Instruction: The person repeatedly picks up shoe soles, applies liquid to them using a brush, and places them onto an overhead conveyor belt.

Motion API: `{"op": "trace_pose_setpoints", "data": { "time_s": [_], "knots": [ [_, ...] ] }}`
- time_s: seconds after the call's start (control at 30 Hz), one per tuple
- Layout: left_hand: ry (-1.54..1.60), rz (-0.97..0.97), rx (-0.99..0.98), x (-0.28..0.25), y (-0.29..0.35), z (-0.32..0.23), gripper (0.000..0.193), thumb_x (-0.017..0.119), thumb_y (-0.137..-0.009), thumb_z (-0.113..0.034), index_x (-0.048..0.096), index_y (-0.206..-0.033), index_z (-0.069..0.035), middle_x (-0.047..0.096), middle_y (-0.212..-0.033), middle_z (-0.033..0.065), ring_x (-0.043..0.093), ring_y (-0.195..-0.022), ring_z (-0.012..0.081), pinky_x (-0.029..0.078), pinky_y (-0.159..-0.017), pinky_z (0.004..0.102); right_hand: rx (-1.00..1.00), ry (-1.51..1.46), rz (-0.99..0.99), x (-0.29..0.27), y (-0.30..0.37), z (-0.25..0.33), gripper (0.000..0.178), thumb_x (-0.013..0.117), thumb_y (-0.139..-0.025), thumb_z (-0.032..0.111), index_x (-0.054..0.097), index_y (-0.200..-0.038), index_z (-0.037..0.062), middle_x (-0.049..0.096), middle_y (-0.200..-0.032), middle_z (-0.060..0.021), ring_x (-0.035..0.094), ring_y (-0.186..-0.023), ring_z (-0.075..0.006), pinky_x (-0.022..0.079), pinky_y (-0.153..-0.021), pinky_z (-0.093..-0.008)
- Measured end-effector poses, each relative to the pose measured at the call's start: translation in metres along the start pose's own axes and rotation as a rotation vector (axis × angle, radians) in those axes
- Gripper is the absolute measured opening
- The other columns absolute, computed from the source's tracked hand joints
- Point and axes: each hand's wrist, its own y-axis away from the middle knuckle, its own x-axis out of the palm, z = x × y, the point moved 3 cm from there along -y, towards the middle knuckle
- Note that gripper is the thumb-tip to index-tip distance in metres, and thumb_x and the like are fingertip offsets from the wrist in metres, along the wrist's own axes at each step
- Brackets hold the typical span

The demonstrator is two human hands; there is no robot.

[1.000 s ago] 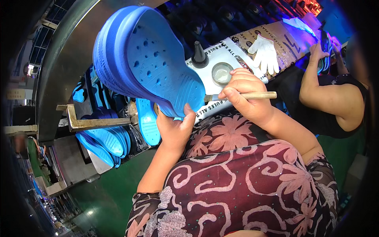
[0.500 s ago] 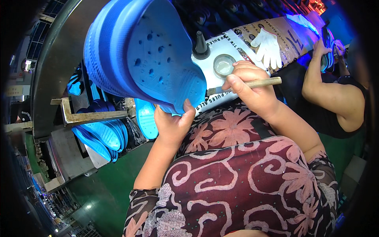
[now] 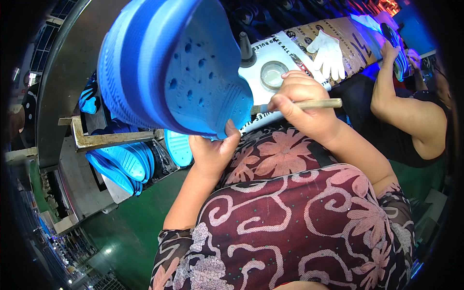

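My left hand [image 3: 215, 149] grips the lower end of a thick blue shoe sole [image 3: 205, 92], its thumb over the rim. The sole stands tilted, with its hollow inner face and small holes toward me; bands run along its outer side, and I cannot tell whether it is one sole or several nested. In my right hand [image 3: 305, 102] is a brush [image 3: 316, 103] with a pale wooden handle, held between thumb and fingers. Its dark bristles are at the sole's right rim. Just beyond that hand, a small round dish [image 3: 273, 76] holds pale, cloudy liquid.
A black cone-shaped bottle [image 3: 247, 52] stands behind the dish on a white printed sheet [image 3: 256, 77]. A white glove [image 3: 326, 54] lies farther right. More blue soles [image 3: 128, 164] sit at the left near a worn metal bracket [image 3: 101, 140]. At right a co-worker [image 3: 411, 111] handles another sole.
The brush has shifted slightly left along with my right hand, its bristles now against the sole's rim. The co-worker's sole has been moved a little. My left hand keeps its hold.
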Motion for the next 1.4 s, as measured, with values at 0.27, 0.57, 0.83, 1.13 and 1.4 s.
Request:
{"op": "trace_pose_setpoints", "data": {
  "time_s": [0.27,0.57,0.83,1.13,1.4],
  "knots": [
    [0.051,-0.019,-0.007,0.004,0.008,0.006,0.028,0.059,-0.078,0.005,0.054,-0.105,0.005,0.061,-0.098,0.0112,0.059,-0.088,0.017,0.046,-0.08,0.0283,-0.079,0.065,-0.017,-0.001,0.004,0.0,0.018,0.066,-0.08,0.013,0.064,-0.064,0.0038,0.056,-0.056,-0.0049,0.052,-0.055,-0.0226,0.04,-0.062,-0.0322],
    [-0.133,0.102,0.093,0.006,0.0,-0.003,0.03,0.059,-0.078,0.003,0.054,-0.107,0.004,0.06,-0.099,0.0131,0.059,-0.087,0.0209,0.047,-0.078,0.0315,-0.028,0.065,0.054,0.0,0.007,0.002,0.021,0.066,-0.081,0.016,0.065,-0.065,0.0043,0.058,-0.058,-0.005,0.053,-0.056,-0.0208,0.041,-0.068,-0.0325],
    [0.027,-0.04,0.136,0.005,0.02,0.022,0.029,0.061,-0.081,0.003,0.053,-0.109,0.005,0.059,-0.104,0.0119,0.058,-0.09,0.0197,0.046,-0.082,0.0294,-0.059,0.031,-0.056,0.012,0.009,0.004,0.021,0.064,-0.083,0.015,0.064,-0.066,0.0033,0.057,-0.058,-0.0058,0.051,-0.056,-0.0225,0.039,-0.065,-0.0319],
    [0.084,-0.033,0.007,0.002,0.0,0.005,0.03,0.059,-0.08,0.005,0.052,-0.109,0.005,0.058,-0.104,0.0115,0.058,-0.089,0.0178,0.046,-0.082,0.0286,0.2,-0.076,-0.071,-0.015,0.004,0.002,0.025,0.057,-0.088,0.012,0.064,-0.066,0.0012,0.054,-0.057,-0.0062,0.051,-0.058,-0.0181,0.039,-0.063,-0.0317],
    [0.557,0.044,-0.465,-0.024,-0.046,-0.054,0.057,0.064,-0.076,-0.008,0.04,-0.126,0.007,0.055,-0.116,0.0173,0.056,-0.106,0.0255,0.045,-0.091,0.0372,0.565,-0.325,-0.351,-0.054,0.052,-0.047,0.033,0.048,-0.096,0.021,0.063,-0.076,-0.0006,0.062,-0.068,-0.0044,0.052,-0.058,-0.0082,0.043,-0.056,-0.0221]
  ]
}}
